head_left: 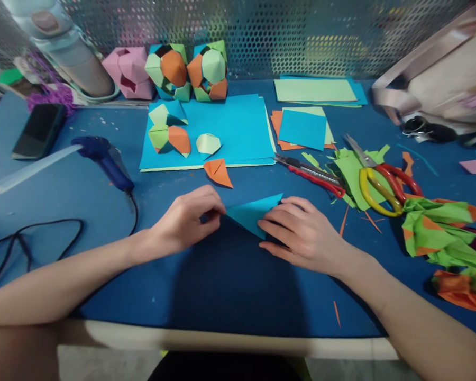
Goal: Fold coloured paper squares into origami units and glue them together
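Note:
A blue sheet of paper (249,211), folded to a triangle, lies between my hands near the middle of the table. My left hand (194,219) pinches its left corner between thumb and fingers. On the right part of the triangle rest the fingers of my right hand (297,230), bent over its edge; its thumb is partly hidden. Just beyond sits a folded orange paper piece (219,173). Folded green, blue and orange pieces (168,129) and a pale green one (208,144) lie on a stack of blue sheets (238,119).
A glue gun (107,161) with its cord is at left, near a phone (38,131). Cutter (313,174), scissors (381,182), paper scraps and square sheets (303,128) lie to the right. Paper balls (174,71) and a bottle (73,58) stand along the back.

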A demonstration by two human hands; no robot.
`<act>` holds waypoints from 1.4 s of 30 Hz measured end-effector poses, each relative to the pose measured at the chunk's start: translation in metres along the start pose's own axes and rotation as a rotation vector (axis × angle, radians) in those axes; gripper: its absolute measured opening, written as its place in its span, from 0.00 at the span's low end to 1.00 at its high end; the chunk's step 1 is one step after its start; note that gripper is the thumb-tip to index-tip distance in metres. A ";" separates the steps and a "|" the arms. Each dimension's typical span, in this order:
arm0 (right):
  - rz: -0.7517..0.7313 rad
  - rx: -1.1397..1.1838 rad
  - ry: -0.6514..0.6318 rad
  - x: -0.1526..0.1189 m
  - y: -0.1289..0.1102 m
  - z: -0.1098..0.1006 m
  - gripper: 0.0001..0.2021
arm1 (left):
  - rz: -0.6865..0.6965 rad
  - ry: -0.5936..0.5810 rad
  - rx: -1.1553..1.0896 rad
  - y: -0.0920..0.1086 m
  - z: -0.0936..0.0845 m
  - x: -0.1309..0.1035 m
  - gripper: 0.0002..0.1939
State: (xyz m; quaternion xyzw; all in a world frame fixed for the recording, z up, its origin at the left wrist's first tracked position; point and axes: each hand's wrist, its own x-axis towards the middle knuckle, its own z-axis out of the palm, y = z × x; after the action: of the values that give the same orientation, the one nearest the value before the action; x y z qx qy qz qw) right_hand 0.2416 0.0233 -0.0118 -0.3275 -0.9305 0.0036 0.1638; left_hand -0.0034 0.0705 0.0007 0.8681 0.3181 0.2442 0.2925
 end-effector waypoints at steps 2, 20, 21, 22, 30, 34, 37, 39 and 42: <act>0.006 -0.020 0.024 0.000 -0.001 0.001 0.12 | -0.080 0.051 -0.092 0.000 0.001 0.002 0.07; 0.214 0.368 0.483 0.004 -0.016 -0.006 0.09 | -0.808 -0.023 -1.014 0.014 -0.006 0.011 0.06; 0.202 0.368 0.473 0.003 -0.017 -0.006 0.09 | -0.806 -0.030 -1.019 0.013 -0.006 0.011 0.05; 0.201 0.373 0.466 0.003 -0.017 -0.006 0.09 | -0.801 -0.035 -1.012 0.012 -0.005 0.010 0.04; 0.617 0.524 0.423 0.001 -0.018 0.000 0.08 | -0.197 -0.242 -0.291 0.011 -0.013 0.006 0.15; 0.789 0.734 0.414 0.002 -0.013 0.004 0.11 | 0.081 -0.287 -0.017 0.011 -0.012 0.001 0.16; 0.846 0.818 0.390 0.004 -0.012 0.004 0.14 | 0.143 -0.222 0.007 0.009 -0.007 -0.002 0.09; 0.858 0.829 0.387 0.005 -0.013 0.004 0.14 | 0.146 -0.188 -0.008 0.008 -0.005 -0.002 0.08; 0.838 0.821 0.419 0.004 -0.017 0.004 0.12 | 0.139 -0.145 -0.039 0.009 -0.004 -0.001 0.07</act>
State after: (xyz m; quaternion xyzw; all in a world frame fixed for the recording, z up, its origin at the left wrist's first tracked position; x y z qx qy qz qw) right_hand 0.2269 0.0132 -0.0124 -0.5690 -0.5936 0.3609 0.4401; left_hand -0.0029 0.0652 0.0088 0.8977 0.2302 0.2066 0.3137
